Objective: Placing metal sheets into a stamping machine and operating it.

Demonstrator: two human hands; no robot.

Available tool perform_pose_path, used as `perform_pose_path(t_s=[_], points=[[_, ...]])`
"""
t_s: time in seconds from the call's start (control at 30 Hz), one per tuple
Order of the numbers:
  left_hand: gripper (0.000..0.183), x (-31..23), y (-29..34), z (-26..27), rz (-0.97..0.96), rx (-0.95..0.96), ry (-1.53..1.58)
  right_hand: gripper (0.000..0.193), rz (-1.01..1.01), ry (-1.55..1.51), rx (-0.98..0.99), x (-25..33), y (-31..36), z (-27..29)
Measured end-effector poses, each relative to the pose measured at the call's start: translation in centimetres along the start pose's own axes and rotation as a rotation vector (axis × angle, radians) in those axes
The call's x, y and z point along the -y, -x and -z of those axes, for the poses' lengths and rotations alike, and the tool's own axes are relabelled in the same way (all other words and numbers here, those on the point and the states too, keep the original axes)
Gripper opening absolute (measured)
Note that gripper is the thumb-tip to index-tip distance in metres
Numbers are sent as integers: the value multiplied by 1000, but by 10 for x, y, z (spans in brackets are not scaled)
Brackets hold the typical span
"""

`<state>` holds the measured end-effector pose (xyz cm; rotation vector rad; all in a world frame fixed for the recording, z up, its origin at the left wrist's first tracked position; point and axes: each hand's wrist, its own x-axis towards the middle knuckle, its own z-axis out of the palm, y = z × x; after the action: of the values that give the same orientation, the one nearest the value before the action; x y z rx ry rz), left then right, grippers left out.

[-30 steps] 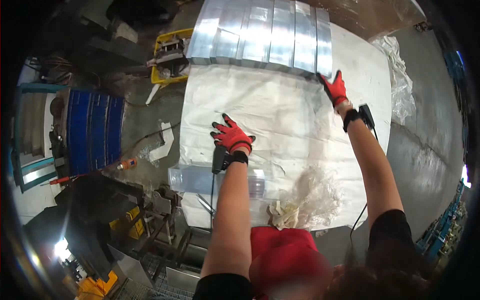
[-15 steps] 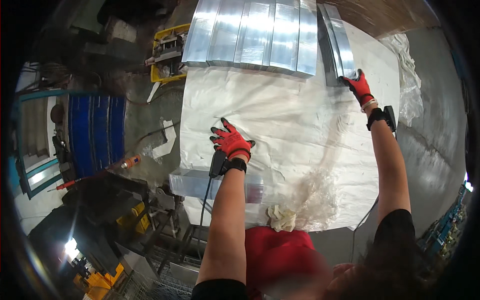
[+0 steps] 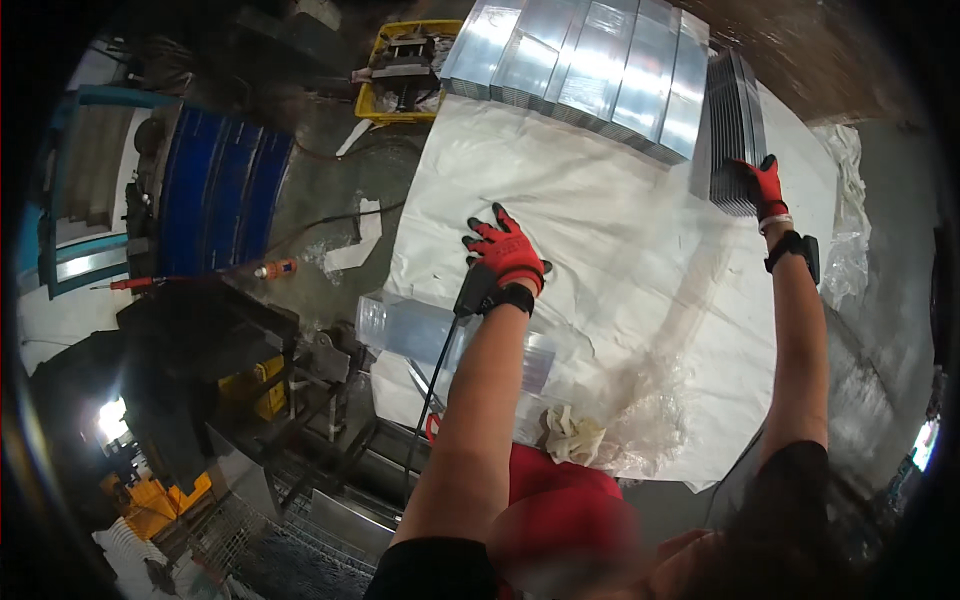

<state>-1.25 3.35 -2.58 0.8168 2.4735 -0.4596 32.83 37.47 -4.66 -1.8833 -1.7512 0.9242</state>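
My left hand [image 3: 508, 248], in a red glove with dark fingertips, lies flat on the white sheet [image 3: 590, 270] with its fingers spread, holding nothing. At the far right, my right hand [image 3: 762, 190], gloved alike, is closed around the near end of a narrow stack of metal strips [image 3: 735, 130], whose layered edges face up. To the left of that stack stands a row of shiny metal strips [image 3: 600, 70] in several stacks, side by side along the far edge.
A clear plastic-like bundle [image 3: 410, 325] lies near my left forearm. Crumpled clear film [image 3: 645, 415] and a cream cloth [image 3: 573, 435] lie at the near edge. Beyond the table's left side are a yellow crate [image 3: 372, 100] and blue panels [image 3: 222, 190].
The view has shifted, moving the table contents rightward. The narrow stack has turned under my right hand, so its layered edges now show instead of its shiny face. My left hand stays flat.
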Motion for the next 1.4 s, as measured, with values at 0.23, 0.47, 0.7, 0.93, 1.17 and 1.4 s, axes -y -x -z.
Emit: perform_pose_path(t_s=[0.23, 0.47, 0.7, 0.93, 1.17, 1.4], points=[[125, 16, 4, -13, 14, -98, 164, 78, 53, -496, 534, 8, 186, 143], [86, 120, 101, 12, -478, -710, 1105, 105, 182, -91, 592, 122, 353, 159], [74, 271, 174, -59, -206, -624, 1240, 119, 753, 347, 644, 195, 373, 8], [73, 339, 192, -101, -17, -575, 1240, 117, 1064, 580, 639, 235, 384, -122], [71, 299, 157, -54, -204, -775, 890, 103, 1095, 603, 871, 194, 385, -170], [67, 178, 79, -17, -383, -704, 394, 64, 752, 103, 656, 192, 350, -125]])
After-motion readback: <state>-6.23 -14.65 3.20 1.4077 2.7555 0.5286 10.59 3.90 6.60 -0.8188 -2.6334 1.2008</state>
